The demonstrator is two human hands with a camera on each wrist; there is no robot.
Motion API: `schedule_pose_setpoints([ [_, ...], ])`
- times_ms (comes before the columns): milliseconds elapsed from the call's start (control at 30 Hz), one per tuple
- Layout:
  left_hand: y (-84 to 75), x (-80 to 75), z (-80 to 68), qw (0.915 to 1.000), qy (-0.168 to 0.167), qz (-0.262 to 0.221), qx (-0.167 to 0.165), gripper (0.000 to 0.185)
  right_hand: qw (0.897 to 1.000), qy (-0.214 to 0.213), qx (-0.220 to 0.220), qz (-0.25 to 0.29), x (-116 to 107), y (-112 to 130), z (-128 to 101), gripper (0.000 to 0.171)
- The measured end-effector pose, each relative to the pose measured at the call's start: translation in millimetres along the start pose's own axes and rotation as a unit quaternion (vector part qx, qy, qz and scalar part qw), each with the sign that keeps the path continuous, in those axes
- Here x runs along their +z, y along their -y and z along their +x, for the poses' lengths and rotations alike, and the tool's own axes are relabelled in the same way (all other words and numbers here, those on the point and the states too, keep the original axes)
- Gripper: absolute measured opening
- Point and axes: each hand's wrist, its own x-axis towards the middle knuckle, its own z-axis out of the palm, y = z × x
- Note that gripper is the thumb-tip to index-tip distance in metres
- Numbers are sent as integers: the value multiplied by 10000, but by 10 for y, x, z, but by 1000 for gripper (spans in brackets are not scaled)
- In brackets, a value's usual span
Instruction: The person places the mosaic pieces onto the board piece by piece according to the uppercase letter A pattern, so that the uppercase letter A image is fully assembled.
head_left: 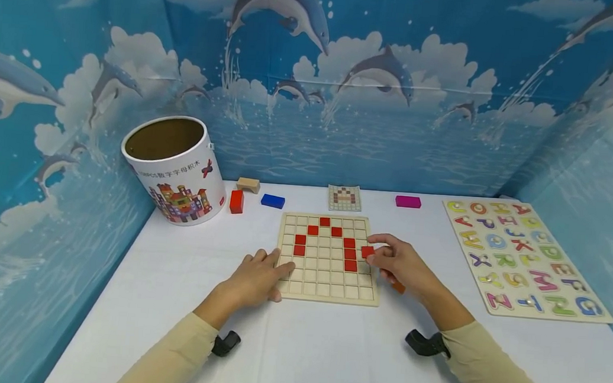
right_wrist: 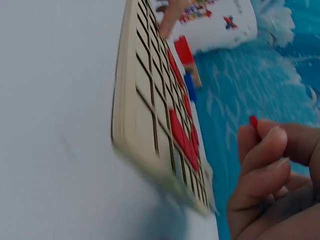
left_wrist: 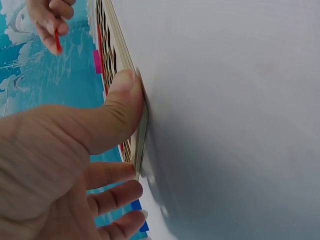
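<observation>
Just left of the right hand [head_left: 403, 263], whose fingertip grip pinched a red tile [head_left: 367, 251], lay the grid board [head_left: 328, 257]; the flat, empty left hand [head_left: 258, 277] pressed its corner. No writing was legible.

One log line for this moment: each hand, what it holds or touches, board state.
left hand: rests on grid board corner | right hand: pinches red tile over right edge | board: red tiles form partial arch
</observation>
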Motion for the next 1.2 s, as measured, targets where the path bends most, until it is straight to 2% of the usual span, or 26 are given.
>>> schedule_pose_setpoints([
  [200,-6,-11,1,9995,-34,160,-259,84,9990,372,-113,229,509,96,250,37],
  [333,15,-5,14,9993,34,132,-353,86,9990,402,-4,182,805,157,358,33],
  [433,30,3,14,9993,62,146,-328,85,9992,404,18,-76,980,200,424,30],
  [567,50,12,7,9994,65,197,-262,84,9930,400,-352,-1051,1147,251,486,24],
  [700,62,14,1,9995,55,232,-206,82,9765,256,-786,-1988,1249,285,520,18],
  [900,64,-2,-3,9992,53,343,-180,82,9613,33,-1064,-2539,1334,295,550,17],
  [1033,58,-6,-6,9993,52,332,-158,82,9573,-38,-1089,-2676,1361,290,552,20],
  [1200,53,5,-1,9996,29,269,-122,81,9638,-63,-900,-2510,1280,290,497,27],
])
